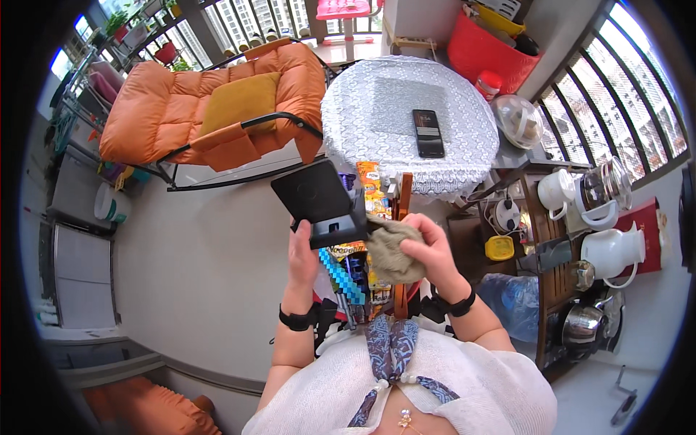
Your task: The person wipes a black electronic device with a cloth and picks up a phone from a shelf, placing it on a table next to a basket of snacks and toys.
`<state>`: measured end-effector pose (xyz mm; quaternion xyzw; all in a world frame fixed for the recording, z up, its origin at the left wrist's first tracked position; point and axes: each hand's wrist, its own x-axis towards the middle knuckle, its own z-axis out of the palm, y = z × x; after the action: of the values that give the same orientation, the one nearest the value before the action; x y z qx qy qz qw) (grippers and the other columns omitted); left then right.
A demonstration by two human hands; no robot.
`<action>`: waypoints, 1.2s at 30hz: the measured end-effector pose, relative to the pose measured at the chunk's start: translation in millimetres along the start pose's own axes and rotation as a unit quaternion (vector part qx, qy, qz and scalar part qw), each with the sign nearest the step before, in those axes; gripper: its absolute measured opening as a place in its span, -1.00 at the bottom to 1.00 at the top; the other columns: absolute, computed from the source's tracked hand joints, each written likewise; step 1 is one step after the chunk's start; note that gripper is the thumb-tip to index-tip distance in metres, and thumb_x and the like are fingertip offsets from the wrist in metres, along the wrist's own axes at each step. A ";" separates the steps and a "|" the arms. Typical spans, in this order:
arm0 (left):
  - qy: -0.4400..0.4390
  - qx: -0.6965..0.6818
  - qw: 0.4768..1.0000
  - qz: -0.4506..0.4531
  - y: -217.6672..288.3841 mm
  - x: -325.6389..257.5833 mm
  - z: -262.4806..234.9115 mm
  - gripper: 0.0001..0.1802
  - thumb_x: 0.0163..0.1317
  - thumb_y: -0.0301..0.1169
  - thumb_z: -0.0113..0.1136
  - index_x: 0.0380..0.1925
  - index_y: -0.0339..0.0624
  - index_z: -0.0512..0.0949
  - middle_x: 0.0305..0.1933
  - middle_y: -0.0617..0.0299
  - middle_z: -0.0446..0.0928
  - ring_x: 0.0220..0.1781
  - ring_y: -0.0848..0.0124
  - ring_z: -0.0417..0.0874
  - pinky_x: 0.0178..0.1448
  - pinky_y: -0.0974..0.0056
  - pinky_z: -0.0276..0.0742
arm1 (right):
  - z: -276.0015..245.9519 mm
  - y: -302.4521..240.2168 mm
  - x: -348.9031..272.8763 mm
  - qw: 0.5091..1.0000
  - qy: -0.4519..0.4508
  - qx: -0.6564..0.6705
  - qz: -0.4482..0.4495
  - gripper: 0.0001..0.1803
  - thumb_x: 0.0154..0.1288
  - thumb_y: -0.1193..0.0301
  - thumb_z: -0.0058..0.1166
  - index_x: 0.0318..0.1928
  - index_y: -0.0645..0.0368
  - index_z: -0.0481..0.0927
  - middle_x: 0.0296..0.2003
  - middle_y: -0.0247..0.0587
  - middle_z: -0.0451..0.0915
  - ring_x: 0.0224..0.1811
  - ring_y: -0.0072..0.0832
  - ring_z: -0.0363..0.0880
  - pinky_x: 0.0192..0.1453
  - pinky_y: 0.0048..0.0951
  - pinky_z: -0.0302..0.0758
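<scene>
My left hand (301,254) is closed round the lower edge of a black stand (315,192) with a flat square pad, which looks like a phone charging stand. The pad tilts up and away to the left, and a faint circle shows on it. A grey-green cloth (395,252) is bunched in my right hand (433,250), its edge against the right side of the stand. Beneath both hands, partly hidden, are a blue pixel-patterned toy sword (342,277), snack packets (371,190) with yellow and orange print, and a brown wooden strip (403,197).
A round table with a white lace cloth (457,170) stands ahead, a black phone (428,134) on it. An orange cushioned rocking chair (170,109) is at left. On the right, a wooden shelf (554,290) bears a white jug (612,250) and a steel kettle (582,322).
</scene>
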<state>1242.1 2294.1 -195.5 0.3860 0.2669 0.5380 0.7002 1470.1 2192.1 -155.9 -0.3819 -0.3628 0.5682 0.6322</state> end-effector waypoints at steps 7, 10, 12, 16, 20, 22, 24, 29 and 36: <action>-0.079 0.035 0.996 0.026 20.0 -2.2 20.6 -0.32 0.42 -0.42 -0.07 0.49 -0.26 -0.01 0.41 0.03 0.28 0.39 0.25 0.40 0.41 0.15 0.35 | -22.4 -23.1 1.2 0.978 0.153 0.130 -0.048 -0.66 0.30 0.45 0.02 0.07 0.27 0.46 -0.02 -0.14 0.60 0.00 -0.44 0.61 0.16 -0.35 0.54; -0.082 0.013 0.996 -0.014 13.2 -2.5 10.8 -0.28 0.40 -0.44 -0.05 0.51 -0.22 -0.05 0.44 0.02 0.25 0.41 0.20 0.38 0.43 0.10 0.34 | -19.8 -25.9 5.8 0.977 0.164 0.119 -0.058 -0.66 0.34 0.47 -0.01 0.10 0.27 0.46 -0.01 -0.16 0.59 0.02 -0.48 0.59 0.16 -0.38 0.52; -0.097 -0.004 0.995 -0.020 15.0 -1.0 17.0 -0.28 0.40 -0.31 0.02 0.48 -0.21 0.02 0.45 -0.04 0.23 0.42 0.17 0.37 0.43 0.08 0.33 | -13.5 -20.2 10.0 0.982 0.162 0.080 -0.062 -0.68 0.35 0.48 0.01 0.09 0.27 0.46 -0.02 -0.21 0.58 0.00 -0.52 0.58 0.15 -0.41 0.51; -0.150 -0.113 0.981 -0.038 13.3 3.7 37.2 -0.25 0.39 -0.10 0.10 0.45 -0.16 0.10 0.48 -0.12 0.18 0.42 0.09 0.35 0.44 0.05 0.32 | 8.1 -5.9 11.1 0.990 0.117 0.022 -0.072 -0.71 0.34 0.54 0.04 0.07 0.27 0.46 0.01 -0.25 0.54 0.03 -0.59 0.51 0.20 -0.47 0.43; -0.114 -0.241 0.961 -0.076 3.3 -0.5 40.0 -0.31 0.41 -0.03 0.07 0.43 -0.02 0.16 0.44 -0.12 0.24 0.40 0.11 0.40 0.41 0.02 0.39 | 23.6 -2.6 7.7 0.981 0.060 -0.123 -0.135 -0.72 0.27 0.56 0.09 0.00 0.29 0.47 0.07 -0.22 0.45 0.09 -0.52 0.44 0.24 -0.45 0.34; -0.126 -0.266 0.953 -0.075 1.0 -1.5 36.3 -0.32 0.40 -0.02 0.06 0.43 0.05 0.16 0.44 -0.12 0.25 0.40 0.10 0.39 0.42 0.01 0.37 | 28.9 -8.6 5.5 0.969 0.065 -0.176 -0.159 -0.72 0.21 0.57 0.12 -0.04 0.30 0.51 0.01 -0.20 0.47 0.07 -0.46 0.46 0.22 -0.44 0.35; -0.144 -0.305 0.939 -0.071 3.5 -2.3 36.9 -0.33 0.38 -0.06 0.07 0.43 0.07 0.17 0.43 -0.10 0.26 0.39 0.11 0.40 0.45 -0.01 0.33 | 28.8 -15.3 5.2 0.959 0.033 -0.231 -0.162 -0.72 0.18 0.58 0.13 -0.06 0.30 0.54 -0.01 -0.17 0.48 0.06 -0.42 0.47 0.20 -0.42 0.37; -0.182 -0.277 0.938 -0.103 7.8 -4.4 35.1 -0.31 0.36 -0.09 0.06 0.41 -0.10 0.18 0.40 -0.07 0.32 0.39 0.14 0.41 0.47 0.03 0.29 | 27.5 -41.0 17.3 0.854 -0.011 -0.419 -0.309 -0.55 0.09 0.49 0.22 0.04 0.30 0.56 0.00 -0.05 0.50 0.10 -0.13 0.44 0.23 -0.21 0.36; -0.056 -0.180 0.963 -0.191 8.6 -16.8 29.2 -0.28 0.34 -0.12 0.08 0.39 -0.29 0.19 0.20 0.07 0.53 0.20 0.27 0.59 0.29 0.15 0.49 | 38.1 -47.2 36.5 0.713 -0.199 -0.601 -0.301 -0.18 -0.04 -0.09 0.22 0.17 0.20 0.53 0.12 0.04 0.36 0.32 0.02 0.21 0.39 0.00 0.12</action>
<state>1255.7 2271.6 -172.7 0.2250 0.1952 0.4112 0.8615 1460.2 2228.2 -95.7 -0.4299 -0.8411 0.0733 0.3200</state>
